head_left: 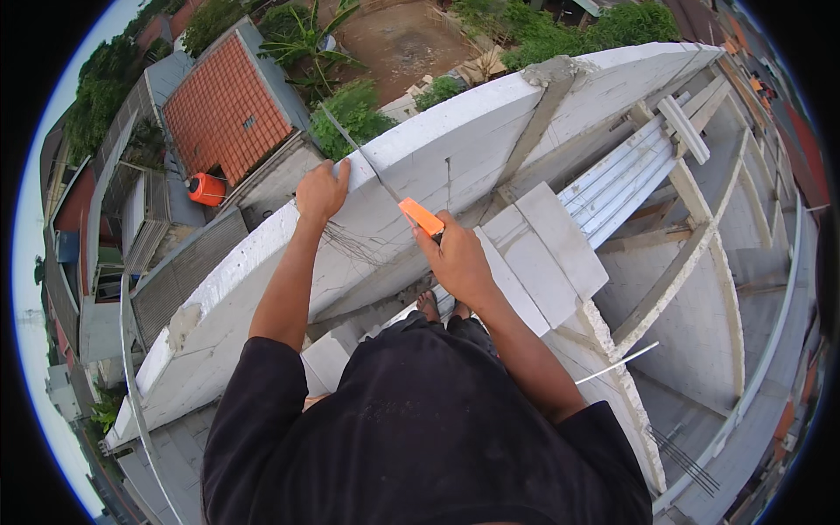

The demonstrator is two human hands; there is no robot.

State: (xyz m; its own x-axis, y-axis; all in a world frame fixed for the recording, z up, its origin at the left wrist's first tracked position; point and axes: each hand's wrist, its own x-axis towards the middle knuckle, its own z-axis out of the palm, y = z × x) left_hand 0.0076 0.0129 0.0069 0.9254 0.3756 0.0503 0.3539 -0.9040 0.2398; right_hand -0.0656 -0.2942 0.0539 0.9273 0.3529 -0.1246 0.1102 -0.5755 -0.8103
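Observation:
I stand high up behind a white block wall (455, 131) that runs from lower left to upper right. My left hand (321, 190) rests on the wall's top edge, fingers curled over it. My right hand (455, 255) is closed around the orange handle of a saw (421, 216). The thin blade (359, 149) slants up and left across the wall's top. Scratch marks show on the block face below the blade. My dark shirt fills the lower middle and my sandalled feet (437, 305) show beneath.
A stack of white blocks (547, 254) stands just right of my right hand. Concrete beams (674, 271) and pale boards (612, 184) lie to the right. A thin steel rod (617, 362) sticks out at right. Far below on the left are a red tiled roof (223, 109) and an orange tank (207, 189).

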